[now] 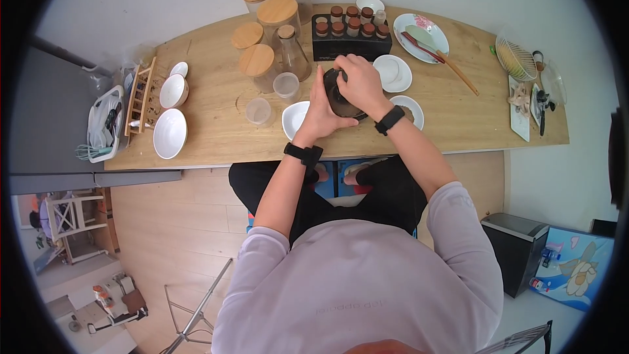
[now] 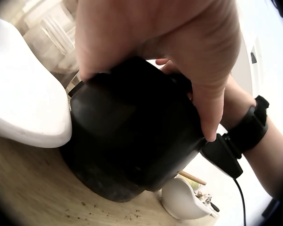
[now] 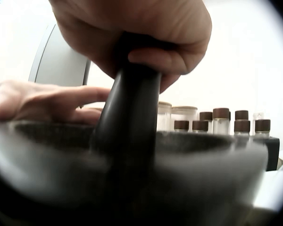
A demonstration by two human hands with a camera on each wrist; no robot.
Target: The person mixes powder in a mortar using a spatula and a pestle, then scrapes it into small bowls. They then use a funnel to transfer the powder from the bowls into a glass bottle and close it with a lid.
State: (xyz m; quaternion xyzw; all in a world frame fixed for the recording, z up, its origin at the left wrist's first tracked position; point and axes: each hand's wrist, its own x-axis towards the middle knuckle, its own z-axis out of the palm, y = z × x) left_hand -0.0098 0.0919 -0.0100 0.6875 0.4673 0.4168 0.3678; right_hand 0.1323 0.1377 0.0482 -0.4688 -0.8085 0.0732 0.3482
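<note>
A dark mortar stands near the front middle of the table, its side filling the middle of the left wrist view. Round the top of a black pestle the right hand curls its fingers; the pestle's lower end is down inside the bowl, hidden by the rim. The left hand holds the mortar's side and rim, thumb and fingers spread apart. What lies in the mortar cannot be seen.
White dishes flank the mortar. Behind it are a black rack of brown-capped jars and wooden-lidded canisters. Two plastic cups stand left; a floral plate with utensils lies back right; white bowls stand far left.
</note>
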